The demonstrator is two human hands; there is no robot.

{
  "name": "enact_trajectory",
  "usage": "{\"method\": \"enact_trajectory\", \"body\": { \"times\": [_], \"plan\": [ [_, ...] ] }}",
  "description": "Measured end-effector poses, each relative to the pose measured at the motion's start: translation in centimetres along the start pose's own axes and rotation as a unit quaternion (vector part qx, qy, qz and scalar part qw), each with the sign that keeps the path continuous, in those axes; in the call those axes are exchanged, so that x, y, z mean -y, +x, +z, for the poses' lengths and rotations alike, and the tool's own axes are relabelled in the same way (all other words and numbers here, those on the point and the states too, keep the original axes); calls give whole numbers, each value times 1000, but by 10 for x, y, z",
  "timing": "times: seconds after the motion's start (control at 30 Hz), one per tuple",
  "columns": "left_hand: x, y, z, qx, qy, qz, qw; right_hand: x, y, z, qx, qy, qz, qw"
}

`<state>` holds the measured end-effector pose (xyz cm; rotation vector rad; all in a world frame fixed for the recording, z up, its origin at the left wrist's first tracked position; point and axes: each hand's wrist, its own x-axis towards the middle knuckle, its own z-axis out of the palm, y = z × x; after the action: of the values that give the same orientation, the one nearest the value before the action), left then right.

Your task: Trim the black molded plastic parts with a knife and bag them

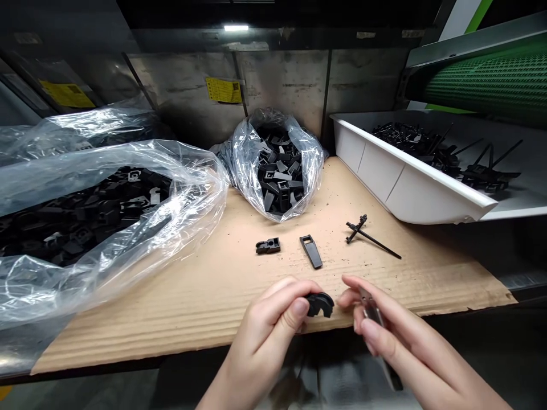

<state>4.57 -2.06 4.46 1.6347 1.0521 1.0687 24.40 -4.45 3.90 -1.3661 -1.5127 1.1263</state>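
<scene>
My left hand (280, 319) pinches a curved black plastic part (320, 304) between thumb and fingers, just above the front edge of the cardboard. To its right, my right hand (380, 324) is closed around a slim metal tool (372, 310) with a dark lower end; blur hides its exact kind. A small gap separates the right fingertips from the curved part. On the cardboard (192, 296) beyond my hands lie a small black clip-like block (268, 245), a tapered black plastic piece (310, 251) with a square hole, and a black branched moulding with a long thin stem (371, 236).
A clear plastic bag (314, 165) of black tapered pieces stands open at the back. Another large bag (200, 171) of black parts spreads over the left side. At right, a white tray (410, 188) holds black mouldings beneath a green roller-like surface (487, 74).
</scene>
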Motion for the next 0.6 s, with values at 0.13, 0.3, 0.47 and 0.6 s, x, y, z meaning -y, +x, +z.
{"method": "enact_trajectory", "body": {
  "times": [0.13, 0.3, 0.47, 0.6],
  "plan": [
    [-4, 3, 3, 31, 48, 15, 998, -8, -1, -20, 45, -260, -285, 921],
    [-7, 4, 8, 53, 112, 17, 992, 7, 10, -30, 98, -410, -344, 839],
    [-9, 7, 10, 82, 171, 14, 982, 26, 19, -29, 120, -456, -388, 792],
    [-9, 9, 11, 87, 176, 22, 980, 35, 24, -27, 139, -465, -421, 766]
  ]
}}
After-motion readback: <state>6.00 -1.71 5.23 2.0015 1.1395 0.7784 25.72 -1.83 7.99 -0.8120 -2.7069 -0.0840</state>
